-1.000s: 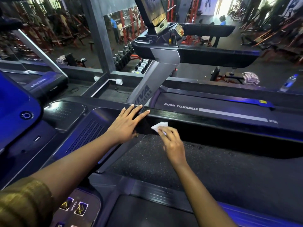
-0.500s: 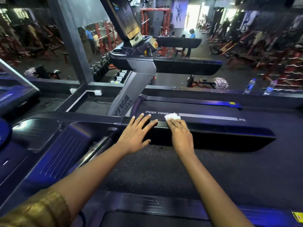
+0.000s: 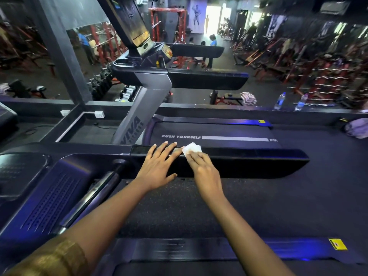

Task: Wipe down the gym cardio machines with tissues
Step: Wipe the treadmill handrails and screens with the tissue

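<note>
Left hand (image 3: 157, 168) lies flat, fingers spread, on the black padded handrail (image 3: 258, 162). Right hand (image 3: 205, 172) just beside it, straight fingers pressing a white tissue (image 3: 192, 149) onto the rail's far top edge. Rail runs bare rightward to its rounded end.

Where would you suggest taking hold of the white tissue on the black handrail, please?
Likely the free far edge of the tissue, poking out beyond the fingers of the right hand: pinch it from above, as it lies flat on the handrail.
</note>
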Action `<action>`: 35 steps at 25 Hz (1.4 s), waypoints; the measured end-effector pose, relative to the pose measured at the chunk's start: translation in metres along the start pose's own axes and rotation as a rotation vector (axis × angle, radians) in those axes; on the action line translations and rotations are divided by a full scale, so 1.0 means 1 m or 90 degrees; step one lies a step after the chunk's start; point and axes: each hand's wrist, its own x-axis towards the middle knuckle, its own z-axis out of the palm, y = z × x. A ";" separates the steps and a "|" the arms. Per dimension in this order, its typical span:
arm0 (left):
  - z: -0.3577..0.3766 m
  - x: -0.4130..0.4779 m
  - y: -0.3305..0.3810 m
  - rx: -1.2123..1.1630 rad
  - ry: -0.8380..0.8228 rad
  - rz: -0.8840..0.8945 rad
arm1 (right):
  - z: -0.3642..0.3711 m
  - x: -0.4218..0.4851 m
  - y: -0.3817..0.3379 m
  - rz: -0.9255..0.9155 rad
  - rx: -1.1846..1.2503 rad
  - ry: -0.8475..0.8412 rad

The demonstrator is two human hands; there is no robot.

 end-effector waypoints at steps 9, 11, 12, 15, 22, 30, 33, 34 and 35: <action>-0.006 0.000 0.003 -0.046 -0.018 -0.019 | -0.046 -0.030 0.097 0.222 -0.056 0.004; -0.009 0.000 0.006 -0.045 -0.026 -0.022 | -0.052 -0.031 0.113 0.298 -0.049 0.023; -0.009 -0.001 0.007 -0.047 -0.034 -0.027 | -0.051 -0.029 0.112 0.324 -0.041 0.035; -0.013 0.002 0.013 -0.047 -0.052 -0.048 | -0.040 -0.024 0.079 0.222 -0.026 0.013; -0.016 0.044 0.087 -0.086 -0.041 0.074 | -0.064 -0.033 0.126 0.257 -0.068 -0.023; -0.008 0.120 0.192 -0.034 -0.075 0.146 | -0.098 -0.047 0.211 0.351 -0.080 0.016; -0.001 0.120 0.197 0.001 -0.070 0.125 | -0.093 -0.046 0.198 0.242 -0.059 0.020; 0.001 0.120 0.196 0.002 -0.070 0.127 | -0.088 -0.050 0.192 0.196 -0.061 0.005; 0.003 0.120 0.195 -0.004 -0.065 0.131 | -0.086 -0.051 0.189 0.175 -0.061 -0.006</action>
